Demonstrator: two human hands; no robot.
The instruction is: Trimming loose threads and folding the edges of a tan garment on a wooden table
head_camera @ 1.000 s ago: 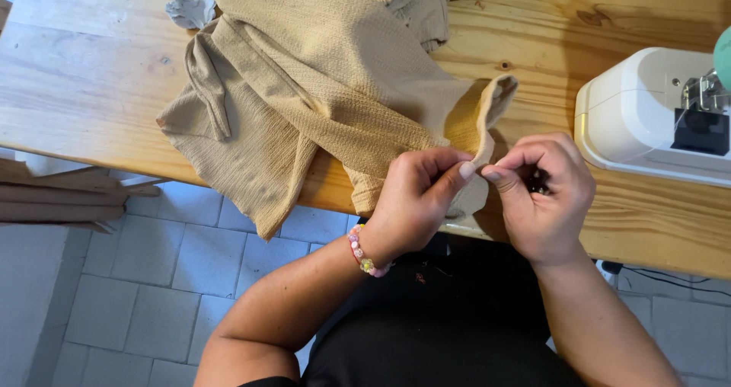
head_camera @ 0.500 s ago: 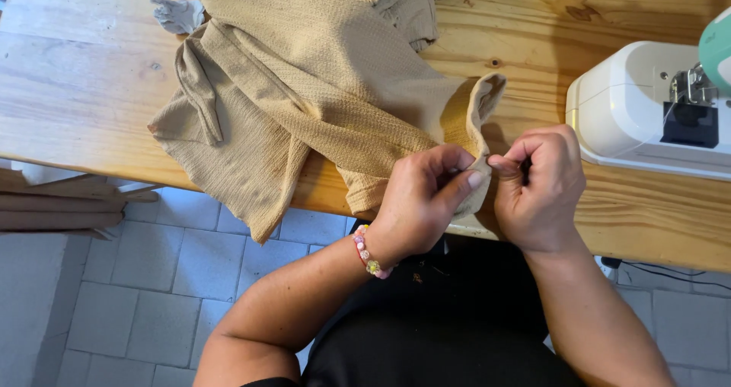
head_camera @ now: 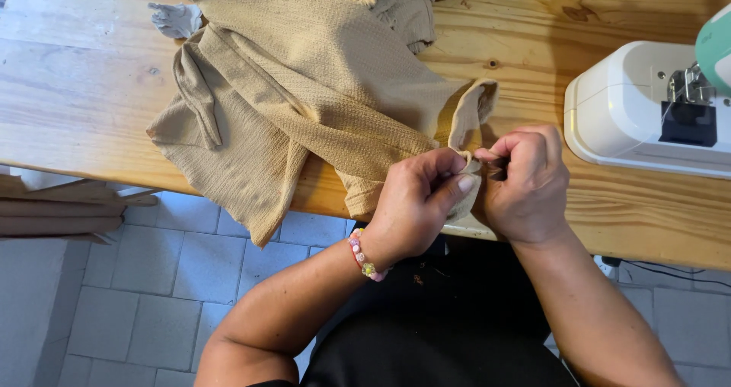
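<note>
Pinching the edge of a tan, crinkle-textured cloth garment (head_camera: 320, 105) right at the near edge of the pale wooden worktop (head_camera: 68, 90), that's where I am. My left hand (head_camera: 415, 204) is closed on a small fold of the fabric, thumb and fingertips pressed together on it. My right hand (head_camera: 525, 181) is curled shut just beside it, touching the same fold; something thin and dark shows between its fingers, too small for me to tell what it is.

The rest of the garment lies spread up the worktop, with one corner hanging off the near edge over the grey tiled floor (head_camera: 152, 280). It looks soft, light and limp, so I judge it will sag and slip wherever I don't hold it. The hemmed edge seems the firmest place to grip, close to the fold.

A beaded bracelet (head_camera: 364, 256) sits on my left wrist. A white sewing machine (head_camera: 632, 105) stands to my right, apart from the cloth. A small grey scrap of fabric (head_camera: 175, 17) lies at the far side, touching the garment.
</note>
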